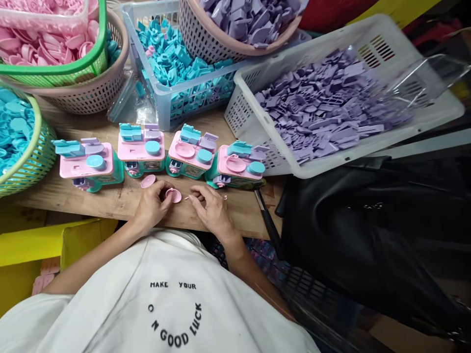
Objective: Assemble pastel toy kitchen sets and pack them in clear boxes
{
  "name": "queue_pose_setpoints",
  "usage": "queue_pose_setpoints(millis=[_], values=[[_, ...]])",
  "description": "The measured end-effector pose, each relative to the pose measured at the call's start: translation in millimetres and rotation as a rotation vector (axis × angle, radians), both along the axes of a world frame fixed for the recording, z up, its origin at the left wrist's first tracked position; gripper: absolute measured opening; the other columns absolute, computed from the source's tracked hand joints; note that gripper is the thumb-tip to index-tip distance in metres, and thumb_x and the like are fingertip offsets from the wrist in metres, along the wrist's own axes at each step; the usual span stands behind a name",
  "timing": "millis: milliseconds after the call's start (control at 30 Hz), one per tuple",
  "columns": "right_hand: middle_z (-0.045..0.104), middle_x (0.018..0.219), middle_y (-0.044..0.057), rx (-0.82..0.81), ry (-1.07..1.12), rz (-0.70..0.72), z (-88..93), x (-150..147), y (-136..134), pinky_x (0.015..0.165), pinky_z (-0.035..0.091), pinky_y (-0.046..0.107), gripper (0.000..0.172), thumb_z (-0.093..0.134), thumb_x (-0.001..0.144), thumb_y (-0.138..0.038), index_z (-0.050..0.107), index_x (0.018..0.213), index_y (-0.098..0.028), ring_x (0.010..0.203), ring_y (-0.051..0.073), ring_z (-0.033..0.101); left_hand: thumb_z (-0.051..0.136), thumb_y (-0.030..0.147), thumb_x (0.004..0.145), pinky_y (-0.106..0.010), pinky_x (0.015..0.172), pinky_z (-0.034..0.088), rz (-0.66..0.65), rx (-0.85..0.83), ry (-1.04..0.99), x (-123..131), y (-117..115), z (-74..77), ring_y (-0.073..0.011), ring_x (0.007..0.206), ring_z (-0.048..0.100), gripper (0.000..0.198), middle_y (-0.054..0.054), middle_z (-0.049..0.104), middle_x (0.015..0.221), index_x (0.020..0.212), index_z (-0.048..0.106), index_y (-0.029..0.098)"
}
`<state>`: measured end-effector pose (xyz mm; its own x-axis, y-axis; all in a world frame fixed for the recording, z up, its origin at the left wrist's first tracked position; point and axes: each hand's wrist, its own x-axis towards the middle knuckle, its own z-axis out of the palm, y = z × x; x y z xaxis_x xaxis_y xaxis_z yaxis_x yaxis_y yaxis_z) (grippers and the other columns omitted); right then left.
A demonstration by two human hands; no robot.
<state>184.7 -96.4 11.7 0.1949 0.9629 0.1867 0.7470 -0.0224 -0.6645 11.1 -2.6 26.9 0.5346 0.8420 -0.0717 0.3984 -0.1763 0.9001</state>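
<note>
My left hand (151, 207) is closed on a small round pink toy dish (175, 195), held low over the wooden table's front edge. Facing it, my right hand (214, 212) has its fingers pinched at a tiny pink piece (186, 198), too small to name. Another pink toy dish (148, 181) lies just behind my left hand. Beyond both hands stand several toy kitchen units with pink tops and teal bases. On the third unit (191, 154) and the rightmost unit (237, 164) a pink dish sits on top; the leftmost unit (88, 164) carries none.
A hammer (270, 220) lies at the table's right front edge. Behind the units are a blue crate (165, 93) of turquoise parts and a white basket (253, 127) of purple parts. Left are a green basket (73, 73) of pink parts and a light-green basket (40, 142) of turquoise ones.
</note>
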Motion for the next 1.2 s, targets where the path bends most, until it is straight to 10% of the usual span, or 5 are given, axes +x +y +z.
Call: queue_pose_setpoints(millis=[500, 900, 1200], values=[[0.061, 0.088, 0.006, 0.015, -0.146, 0.085, -1.2, -2, -20, 0.082, 0.048, 0.037, 0.012, 0.055, 0.097, -0.022, 0.059, 0.086, -0.021, 0.088, 0.024, 0.056, 0.061, 0.023, 0.089, -0.024, 0.060, 0.041, -0.020, 0.216, -0.037, 1, -6, -9.5, -0.0113, 0.064, 0.051, 0.010, -0.001, 0.060, 0.074, 0.084, 0.067, 0.016], [0.064, 0.081, 0.001, 0.391, 0.141, -0.059, 6.8, -40, 8, 0.069, 0.054, 0.026, 0.006, 0.057, 0.096, -0.020, 0.054, 0.092, -0.023, 0.073, 0.014, 0.063, 0.056, 0.020, 0.084, -0.023, 0.056, 0.043, 0.041, 0.221, -0.059, 4, -8, -11.6, -0.0113, 0.059, 0.055, 0.009, 0.000, 0.059, 0.068, 0.076, 0.059, 0.017], [0.065, 0.081, 0.001, 0.304, 0.209, -0.083, 4.7, -45, 11, 0.069, 0.056, 0.026, 0.010, 0.058, 0.094, -0.022, 0.050, 0.089, -0.023, 0.075, 0.015, 0.066, 0.055, 0.015, 0.082, -0.023, 0.054, 0.043, 0.038, 0.297, -0.069, 3, -8, -15.2, -0.0109, 0.057, 0.053, 0.007, 0.001, 0.057, 0.067, 0.075, 0.056, 0.017]])
